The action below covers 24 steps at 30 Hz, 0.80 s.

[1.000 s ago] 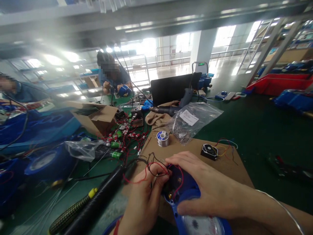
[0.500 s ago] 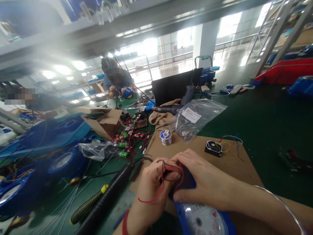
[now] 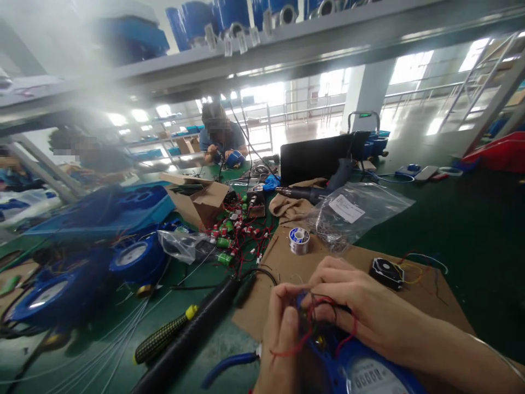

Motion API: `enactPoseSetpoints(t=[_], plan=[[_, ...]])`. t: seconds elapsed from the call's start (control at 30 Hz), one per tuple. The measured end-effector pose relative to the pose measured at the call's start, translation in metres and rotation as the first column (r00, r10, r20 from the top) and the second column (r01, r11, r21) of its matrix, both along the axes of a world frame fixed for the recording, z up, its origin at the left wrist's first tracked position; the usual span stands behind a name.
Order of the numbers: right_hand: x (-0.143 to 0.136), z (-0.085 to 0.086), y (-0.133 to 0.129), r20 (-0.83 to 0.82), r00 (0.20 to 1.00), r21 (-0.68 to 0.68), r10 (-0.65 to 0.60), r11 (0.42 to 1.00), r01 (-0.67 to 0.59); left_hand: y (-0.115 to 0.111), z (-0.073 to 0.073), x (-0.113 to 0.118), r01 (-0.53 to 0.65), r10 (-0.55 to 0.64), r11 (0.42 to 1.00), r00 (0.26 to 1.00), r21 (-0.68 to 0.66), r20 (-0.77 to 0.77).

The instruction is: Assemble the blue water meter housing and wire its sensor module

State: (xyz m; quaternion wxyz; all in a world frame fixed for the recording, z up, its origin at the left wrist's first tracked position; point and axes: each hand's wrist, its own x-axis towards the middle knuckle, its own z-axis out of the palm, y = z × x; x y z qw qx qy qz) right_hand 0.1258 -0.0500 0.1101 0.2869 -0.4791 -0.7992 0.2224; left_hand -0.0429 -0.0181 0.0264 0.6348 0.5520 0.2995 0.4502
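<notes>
Red wires (image 3: 355,326) now bunch by the right hand (image 3: 365,306), baring more of the meter (image 3: 369,372) for work; whether its or the left hand's (image 3: 282,342) fingers are clamped, I cannot tell

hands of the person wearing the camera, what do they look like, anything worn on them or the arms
The left hand and right hand are both ungloved. No sleeve shows on the right forearm, which wears a thin, silver-coloured bangle. A sliver of red shows by the left wrist, too cut off to identify.
</notes>
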Motion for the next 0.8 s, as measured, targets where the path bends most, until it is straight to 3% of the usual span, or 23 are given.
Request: enactPoseSetpoints(t=[0.13, 0.2, 0.47, 0.53, 0.67, 0.8], plan=[[0.015, 0.006, -0.003, 0.261, 0.965, 0.139, -0.031, 0.99, -0.006, -0.013, 0.003, 0.0, 0.03, -0.03, 0.999, 0.999, -0.01, 0.022], [0.02, 0.01, -0.003, 0.314, 0.949, 0.148, -0.027, 0.989, -0.021, -0.017, 0.004, 0.0, 0.02, -0.02, 1.0, 1.0, -0.005, 0.003], [0.01, 0.013, -0.002, 0.191, 0.979, -0.11, 0.068, 0.993, -0.048, -0.013, 0.004, 0.001, 0.027, -0.027, 0.999, 1.0, 0.035, 0.016], [0.007, 0.009, -0.002, 0.205, 0.977, -0.074, 0.052, 0.997, -0.038, -0.013, 0.001, 0.001, 0.021, -0.021, 0.998, 1.0, 0.063, 0.002], [0.002, 0.0, -0.004, 0.237, 0.971, 0.127, -0.012, 0.992, -0.019, -0.013, -0.005, 0.001, -0.034, 0.037, 0.997, 0.998, 0.065, -0.049], [-0.005, -0.006, -0.005, 0.072, 0.997, 0.152, -0.015, 0.988, 0.004, -0.017, -0.008, 0.004, -0.1, 0.101, 0.995, 0.992, 0.017, -0.075]])
